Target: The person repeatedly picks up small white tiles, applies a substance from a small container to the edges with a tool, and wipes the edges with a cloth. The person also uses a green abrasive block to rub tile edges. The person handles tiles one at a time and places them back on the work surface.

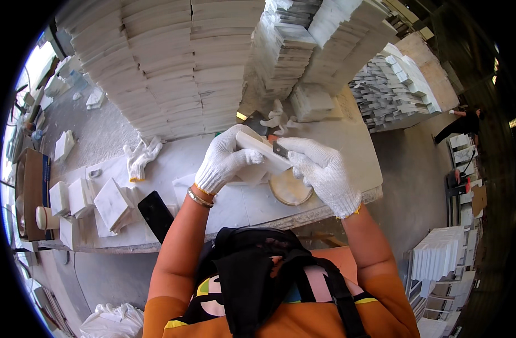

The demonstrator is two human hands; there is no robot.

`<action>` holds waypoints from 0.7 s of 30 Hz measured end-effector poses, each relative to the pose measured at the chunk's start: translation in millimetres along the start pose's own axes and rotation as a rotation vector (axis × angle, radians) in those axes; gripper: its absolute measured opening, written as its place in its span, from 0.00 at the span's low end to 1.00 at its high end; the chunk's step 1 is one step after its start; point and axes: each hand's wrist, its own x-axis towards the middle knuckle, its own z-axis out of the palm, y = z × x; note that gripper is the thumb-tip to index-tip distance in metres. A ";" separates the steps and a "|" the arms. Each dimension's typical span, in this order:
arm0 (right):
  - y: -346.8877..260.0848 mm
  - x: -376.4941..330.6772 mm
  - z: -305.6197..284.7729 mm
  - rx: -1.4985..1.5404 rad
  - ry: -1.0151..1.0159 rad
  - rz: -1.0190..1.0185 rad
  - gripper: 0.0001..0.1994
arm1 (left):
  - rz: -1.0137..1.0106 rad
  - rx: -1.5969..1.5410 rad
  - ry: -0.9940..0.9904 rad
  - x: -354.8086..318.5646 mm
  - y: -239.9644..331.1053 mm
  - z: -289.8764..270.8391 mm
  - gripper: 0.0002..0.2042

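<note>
My left hand (223, 162) grips white tile (262, 150) above table (360, 147), long axis slanting far left to near right. My right hand (321, 170), nearer tile's right end, pinches small dark tool (279, 149); contact unclear.

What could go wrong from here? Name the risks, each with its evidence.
The small dark tool in the right hand sits at the end of the white tile; a slip might chip it or catch the left hand gripping it.
The black phone lies near the table's front edge, beside the left forearm, and could get knocked off.
</note>
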 end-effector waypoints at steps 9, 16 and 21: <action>-13.6 -8.7 -16.5 -0.060 -0.064 0.076 0.23 | -0.050 -0.041 -0.035 -2.8 7.2 -0.4 0.24; -10.3 -16.7 -12.4 -0.108 -0.023 0.050 0.24 | -0.046 -0.038 -0.035 -4.3 6.0 -0.8 0.23; -10.2 -20.7 -2.4 0.007 0.022 0.125 0.24 | -0.046 0.006 -0.033 -4.3 5.8 -0.8 0.22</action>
